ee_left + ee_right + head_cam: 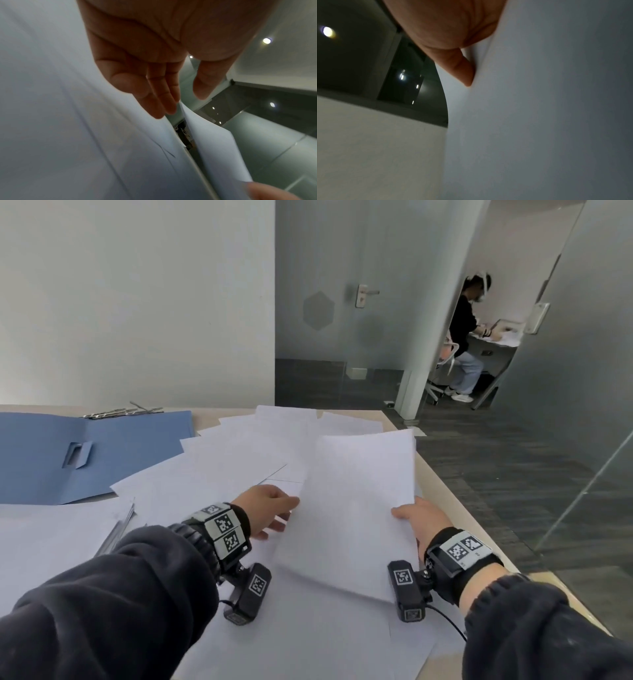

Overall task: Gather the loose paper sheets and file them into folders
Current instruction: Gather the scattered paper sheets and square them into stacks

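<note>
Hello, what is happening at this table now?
A person is gathering loose white sheets. The right hand grips a small stack of sheets by its right edge, lifted above the table. The left hand, fingers straight, reaches to the stack's left edge. More loose sheets lie scattered beside an open blue folder.

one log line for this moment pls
right hand: grips lifted sheets | left hand: open at their edge | blue folder: open, unfilled
</note>
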Motion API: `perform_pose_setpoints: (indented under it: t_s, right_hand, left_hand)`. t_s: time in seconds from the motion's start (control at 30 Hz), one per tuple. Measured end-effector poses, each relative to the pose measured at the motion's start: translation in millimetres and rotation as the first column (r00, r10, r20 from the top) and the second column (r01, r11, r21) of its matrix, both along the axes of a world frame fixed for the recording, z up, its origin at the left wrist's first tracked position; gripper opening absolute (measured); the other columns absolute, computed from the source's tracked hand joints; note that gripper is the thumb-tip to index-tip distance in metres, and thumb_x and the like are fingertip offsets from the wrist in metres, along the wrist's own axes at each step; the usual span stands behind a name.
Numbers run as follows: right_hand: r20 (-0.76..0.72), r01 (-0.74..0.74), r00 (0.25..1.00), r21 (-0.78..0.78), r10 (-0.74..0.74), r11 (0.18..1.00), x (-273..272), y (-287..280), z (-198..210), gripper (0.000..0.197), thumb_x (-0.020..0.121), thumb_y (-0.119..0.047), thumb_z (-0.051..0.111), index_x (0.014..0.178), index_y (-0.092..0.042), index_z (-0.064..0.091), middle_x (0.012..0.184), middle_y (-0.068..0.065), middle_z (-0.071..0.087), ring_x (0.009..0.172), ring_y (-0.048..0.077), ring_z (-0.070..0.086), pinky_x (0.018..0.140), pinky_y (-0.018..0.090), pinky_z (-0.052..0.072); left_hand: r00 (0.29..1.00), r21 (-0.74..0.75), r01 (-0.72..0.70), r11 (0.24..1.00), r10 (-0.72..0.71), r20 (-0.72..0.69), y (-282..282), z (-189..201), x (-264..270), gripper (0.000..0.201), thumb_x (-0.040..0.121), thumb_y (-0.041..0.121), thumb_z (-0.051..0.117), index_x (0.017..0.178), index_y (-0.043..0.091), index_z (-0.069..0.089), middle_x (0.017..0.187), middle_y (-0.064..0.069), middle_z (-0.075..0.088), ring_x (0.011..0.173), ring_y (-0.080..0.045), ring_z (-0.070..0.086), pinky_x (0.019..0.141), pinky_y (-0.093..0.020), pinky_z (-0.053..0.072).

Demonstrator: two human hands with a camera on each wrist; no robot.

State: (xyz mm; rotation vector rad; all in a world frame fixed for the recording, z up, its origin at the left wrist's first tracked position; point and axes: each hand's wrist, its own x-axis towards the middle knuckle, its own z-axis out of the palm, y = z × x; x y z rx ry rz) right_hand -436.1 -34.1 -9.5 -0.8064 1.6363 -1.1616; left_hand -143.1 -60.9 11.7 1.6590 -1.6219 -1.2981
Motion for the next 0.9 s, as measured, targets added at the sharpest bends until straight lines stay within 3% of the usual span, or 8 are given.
perform_pose_setpoints:
  t_s: [0.07,0.13,0.2,0.37,0.5,0.63,0.77,0.9]
  right_hand:
    - [0.078,0.14,0.987,-0.016,-0.138,0.99,-10.1,-6.6,-4.0,0.024,0.082,0.0,0.062,0.104,-0.007,0.068,0.103,0.022,0.072,0.096,0.042,0.069,0.094,0.064,0.051]
    - [0.126,0.2,0.973,-0.055,-0.192,0.978,-21.1,-17.2,-16.9,0.029,0.075,-0.007,0.062,0.103,-0.012,0.069,0.107,0.019,0.073,0.101,0.042,0.068,0.096,0.066,0.05]
    - [0.131,0.209,0.971,-0.078,-0.198,0.975,-21.5,-22.7,-22.6,0.023,0.074,-0.01,0.062,0.094,-0.02,0.068,0.107,0.015,0.073,0.105,0.041,0.067,0.098,0.065,0.049]
    - [-0.023,0.137,0.99,-0.095,-0.14,0.986,-4.0,-20.3,-10.7,0.022,0.091,0.0,0.054,0.087,-0.019,0.065,0.094,0.006,0.072,0.099,0.035,0.067,0.099,0.051,0.051]
    - [-0.142,0.06,0.987,-0.094,-0.073,0.994,-6.4,-24.8,-16.6,0.02,0.089,0.0,0.055,0.087,-0.015,0.068,0.092,0.006,0.073,0.098,0.035,0.068,0.092,0.044,0.052]
    - [-0.219,0.029,0.975,-0.097,-0.049,0.995,-9.9,-23.5,-17.7,0.016,0.087,-0.003,0.054,0.09,-0.01,0.068,0.092,0.01,0.073,0.087,0.03,0.066,0.077,0.036,0.048]
    - [-0.298,-0.013,0.954,-0.11,-0.02,0.994,-12.2,-20.3,-17.8,0.013,0.088,-0.007,0.053,0.091,-0.004,0.066,0.09,0.012,0.072,0.081,0.028,0.061,0.071,0.034,0.044]
    - [-0.314,-0.039,0.949,-0.086,0.01,0.996,-14.7,-19.1,-18.3,0.016,0.089,-0.007,0.051,0.095,0.0,0.065,0.085,0.012,0.068,0.078,0.026,0.058,0.068,0.033,0.041]
  left_hand:
    - [0.962,-0.14,0.034,0.99,0.005,0.272,-14.7,5.6,11.0,0.02,0.09,0.04,0.064,0.092,0.02,0.065,0.093,0.004,0.072,0.086,-0.017,0.068,0.066,-0.028,0.051]
    - [0.827,-0.217,0.134,0.967,0.011,0.563,-29.3,10.5,22.6,0.019,0.09,0.041,0.062,0.096,0.024,0.064,0.104,0.003,0.067,0.094,-0.019,0.062,0.077,-0.028,0.047]
    - [0.683,-0.198,0.194,0.961,0.013,0.731,-44.9,12.9,34.0,0.027,0.091,0.044,0.059,0.111,0.026,0.061,0.117,0.002,0.063,0.104,-0.02,0.058,0.085,-0.03,0.046]
    - [0.51,-0.059,0.143,0.988,-0.022,0.86,-83.5,5.7,52.0,0.071,0.087,0.057,0.06,0.146,0.024,0.038,0.137,-0.003,0.055,0.123,-0.027,0.053,0.095,-0.034,0.044]
    - [0.414,0.037,0.107,0.994,-0.078,0.907,-102.2,-4.3,59.3,0.094,0.079,0.072,0.062,0.151,0.02,0.031,0.15,-0.005,0.044,0.135,-0.029,0.044,0.108,-0.039,0.037]
    - [0.338,0.038,0.18,0.983,-0.098,0.936,-104.2,-3.8,57.3,0.075,0.084,0.067,0.057,0.143,0.023,0.044,0.143,-0.003,0.05,0.129,-0.027,0.049,0.102,-0.036,0.04]
    - [0.255,-0.012,0.313,0.95,-0.072,0.964,-105.9,0.1,51.5,0.039,0.085,0.049,0.054,0.113,0.023,0.061,0.105,0.002,0.063,0.094,-0.022,0.061,0.076,-0.03,0.048]
    - [0.251,-0.115,0.356,0.927,0.024,0.968,-112.0,15.1,41.6,0.013,0.086,0.028,0.049,0.087,0.022,0.061,0.083,0.004,0.06,0.078,-0.02,0.061,0.066,-0.028,0.045]
